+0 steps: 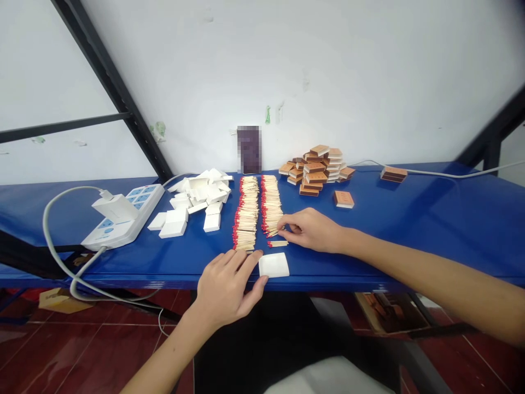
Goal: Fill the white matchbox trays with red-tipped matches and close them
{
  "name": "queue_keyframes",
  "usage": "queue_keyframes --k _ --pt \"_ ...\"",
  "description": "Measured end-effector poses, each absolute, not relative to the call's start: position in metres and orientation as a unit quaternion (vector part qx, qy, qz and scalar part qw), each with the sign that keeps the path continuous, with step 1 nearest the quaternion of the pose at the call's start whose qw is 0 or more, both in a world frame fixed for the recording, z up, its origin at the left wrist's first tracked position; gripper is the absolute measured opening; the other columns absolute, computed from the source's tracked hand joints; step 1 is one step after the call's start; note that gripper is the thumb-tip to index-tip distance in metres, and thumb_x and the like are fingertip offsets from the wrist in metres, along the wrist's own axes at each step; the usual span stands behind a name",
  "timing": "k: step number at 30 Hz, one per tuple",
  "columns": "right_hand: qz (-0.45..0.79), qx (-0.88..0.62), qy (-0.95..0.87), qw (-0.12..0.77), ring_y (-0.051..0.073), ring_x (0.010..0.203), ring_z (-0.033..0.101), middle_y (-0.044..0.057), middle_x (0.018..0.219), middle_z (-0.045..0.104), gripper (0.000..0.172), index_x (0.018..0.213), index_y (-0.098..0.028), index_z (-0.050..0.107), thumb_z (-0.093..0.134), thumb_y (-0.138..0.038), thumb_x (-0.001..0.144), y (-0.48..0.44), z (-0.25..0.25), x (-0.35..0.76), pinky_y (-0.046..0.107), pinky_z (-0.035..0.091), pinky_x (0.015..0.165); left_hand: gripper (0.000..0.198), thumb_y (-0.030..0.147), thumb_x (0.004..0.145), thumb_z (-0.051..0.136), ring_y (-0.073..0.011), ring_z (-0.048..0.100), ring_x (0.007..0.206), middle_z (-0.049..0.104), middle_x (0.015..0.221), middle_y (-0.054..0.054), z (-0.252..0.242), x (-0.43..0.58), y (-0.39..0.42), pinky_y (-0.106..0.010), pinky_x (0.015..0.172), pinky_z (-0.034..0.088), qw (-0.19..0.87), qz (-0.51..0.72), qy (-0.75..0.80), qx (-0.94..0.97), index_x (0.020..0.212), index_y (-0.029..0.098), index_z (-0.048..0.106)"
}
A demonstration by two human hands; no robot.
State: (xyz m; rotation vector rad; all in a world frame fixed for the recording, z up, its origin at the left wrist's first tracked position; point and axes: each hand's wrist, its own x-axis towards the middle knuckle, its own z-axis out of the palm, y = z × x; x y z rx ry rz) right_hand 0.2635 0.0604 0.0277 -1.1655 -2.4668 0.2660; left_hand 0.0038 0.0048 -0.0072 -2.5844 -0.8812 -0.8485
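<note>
My left hand (229,282) is at the front edge of the blue table, its thumb and forefinger at the left end of a white matchbox tray (274,265), steadying it. Thumb and fingers of my right hand (309,230) pinch at the stick ends of a few matches at the near end of the right row of red-headed matches (270,202). Just below them a few loose matches (278,244) lie apart. Beside that row runs a second long row of matches (246,213), its near end by my left fingers.
White matchbox trays (200,191) are heaped at left, near a power strip (135,210) with a plugged-in charger and white cables. Brown matchbox sleeves (315,169) pile up at right; single ones (343,199) lie apart. A pixelated dark object (250,150) leans on the wall.
</note>
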Motion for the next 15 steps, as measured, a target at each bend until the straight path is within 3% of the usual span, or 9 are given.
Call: queue_keyframes --k 11,15 --pt "0.088 -0.414 -0.886 0.189 0.010 0.058 0.051 -0.003 0.063 0.057 0.015 0.092 -0.019 0.070 0.057 -0.026 0.094 0.0579 0.0311 0.2633 0.024 0.027 0.059 0.032 0.035 0.097 0.051 -0.0236 0.064 0.076 0.069 0.090 -0.008 -0.0067 0.0038 0.0050 -0.036 0.066 0.048 0.146 -0.291 -0.306 -0.895 0.120 0.015 0.060" --pt "0.094 -0.424 -0.882 0.181 0.009 0.055 0.046 -0.004 0.061 0.054 0.015 0.093 -0.019 0.071 0.058 -0.027 0.093 0.0581 0.0324 0.2630 0.024 0.026 0.058 0.033 0.035 0.097 0.051 -0.0242 0.064 0.077 0.069 0.091 -0.008 -0.0068 0.0035 0.0047 -0.036 0.067 0.047 0.146 -0.290 -0.305 -0.895 0.121 0.015 0.060"
